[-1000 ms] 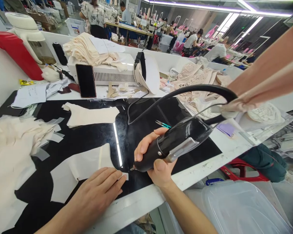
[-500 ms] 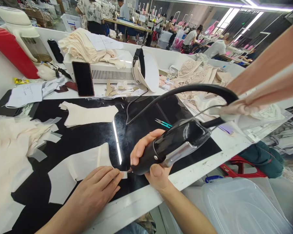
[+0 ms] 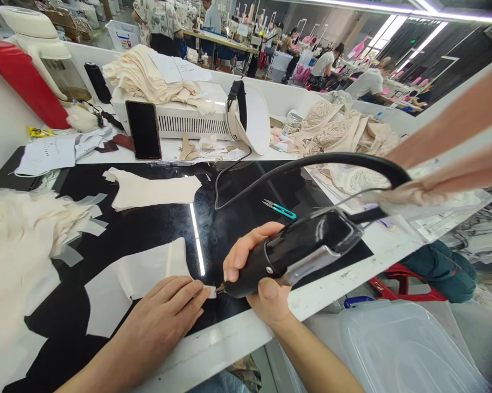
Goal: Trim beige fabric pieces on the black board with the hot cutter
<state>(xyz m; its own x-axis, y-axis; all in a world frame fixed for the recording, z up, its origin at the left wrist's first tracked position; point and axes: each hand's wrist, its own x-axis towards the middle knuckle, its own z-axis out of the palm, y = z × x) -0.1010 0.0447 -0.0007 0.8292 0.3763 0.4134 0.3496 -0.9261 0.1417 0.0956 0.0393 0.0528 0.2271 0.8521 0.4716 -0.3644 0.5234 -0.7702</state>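
My right hand (image 3: 259,273) grips a black handheld tool (image 3: 299,251) with a thick black cable (image 3: 331,161) arching up and to the right. The tool's tip touches a small white tab (image 3: 210,291) at the corner of a pale fabric piece (image 3: 143,278) lying on the black glossy worktop (image 3: 229,229). My left hand (image 3: 164,316) lies flat on that fabric, fingertips pressing right beside the tip.
A cream fabric pile (image 3: 21,240) lies at left, another cut piece (image 3: 151,191) further back. Teal snips (image 3: 279,209) lie behind the tool. A phone (image 3: 143,130) leans on a white machine (image 3: 189,117). Clear plastic bin (image 3: 401,349) stands lower right. Other people work far back.
The tool's tip has edged left onto the white tab beside my left fingertips. My left hand stays pressed on the fabric. The camera view has shifted slightly.
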